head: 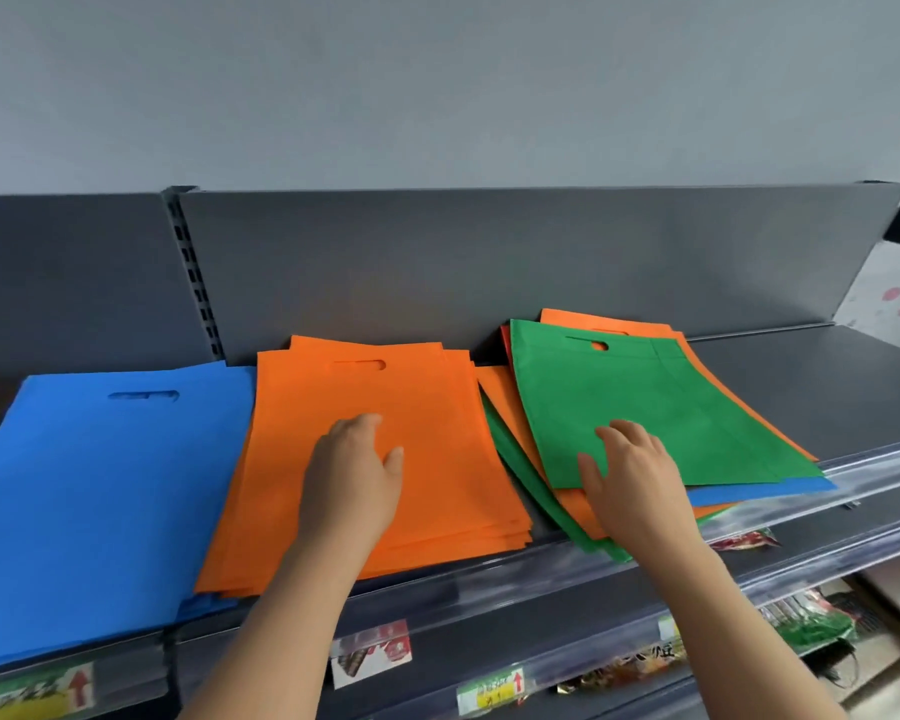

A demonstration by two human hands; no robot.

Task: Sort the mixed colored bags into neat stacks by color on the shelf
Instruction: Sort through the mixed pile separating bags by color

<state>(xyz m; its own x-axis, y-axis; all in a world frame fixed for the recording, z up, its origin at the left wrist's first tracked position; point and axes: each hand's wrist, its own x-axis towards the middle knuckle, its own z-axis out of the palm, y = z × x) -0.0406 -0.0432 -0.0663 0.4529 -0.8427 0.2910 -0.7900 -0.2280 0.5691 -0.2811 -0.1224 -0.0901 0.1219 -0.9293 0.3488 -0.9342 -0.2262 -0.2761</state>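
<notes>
Care should go into lifting only the top green bag [671, 402], lying on the mixed pile [749, 493] at the right end of the shelf [811, 376], where the right hand [640, 485] rests spread, open fingers, while the left hand [349, 475] presses flat, open fingers on the orange stack [385, 397].

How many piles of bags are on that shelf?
3: blue stack at left, orange stack in the middle, mixed pile topped by a green bag at right. Bags inside each pile are hidden.

Bare shelf [801, 376] right of mixed pile [645, 407]
</notes>
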